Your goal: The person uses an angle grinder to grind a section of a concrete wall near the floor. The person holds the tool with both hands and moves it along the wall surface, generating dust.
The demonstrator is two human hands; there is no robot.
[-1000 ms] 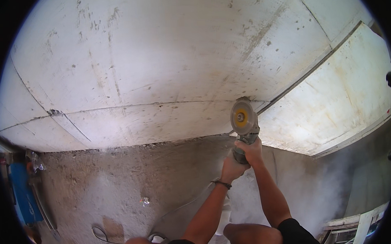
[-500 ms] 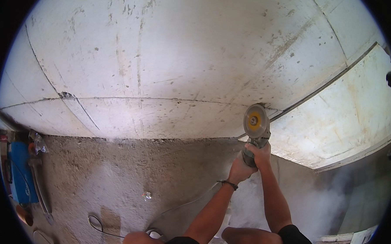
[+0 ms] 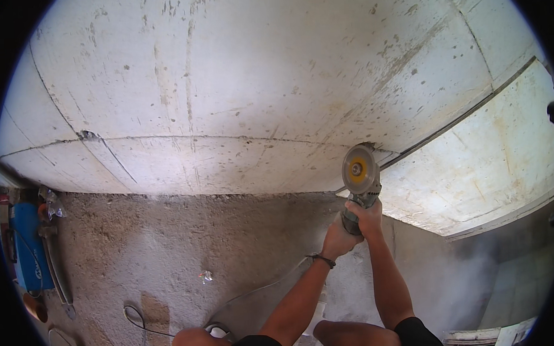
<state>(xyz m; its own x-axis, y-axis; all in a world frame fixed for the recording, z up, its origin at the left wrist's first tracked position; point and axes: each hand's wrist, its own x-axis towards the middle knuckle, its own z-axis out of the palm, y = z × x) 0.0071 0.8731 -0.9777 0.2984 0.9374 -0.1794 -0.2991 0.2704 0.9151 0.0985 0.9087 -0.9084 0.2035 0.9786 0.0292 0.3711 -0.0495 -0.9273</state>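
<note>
Grinder (image 3: 369, 195) in Hand, Work Partway by Our Reading

We see both hands closed around it before the lower part of a white wall (image 3: 267, 80): the left hand (image 3: 341, 236) grips the rear of its body, the right hand (image 3: 368, 218) wraps it higher, close behind the disc (image 3: 357, 169). The disc's upper edge overlaps a dark gouge (image 3: 368, 145) at the seam (image 3: 275, 139), near the white panel (image 3: 468, 171) at right; whether disc and wall touch, we cannot tell. We judge the work partway: the gouge is open and dust (image 3: 442, 271) hangs at right, while leftward the seam is mostly a thin line, save for a chipped spot (image 3: 87, 135). How much remains, we cannot say. Against the frame a second ago, our view is shifted: the grinder appears farther right, the blue case (image 3: 27, 246) higher. Grip and disc's place by the gouge look unchanged.
</note>
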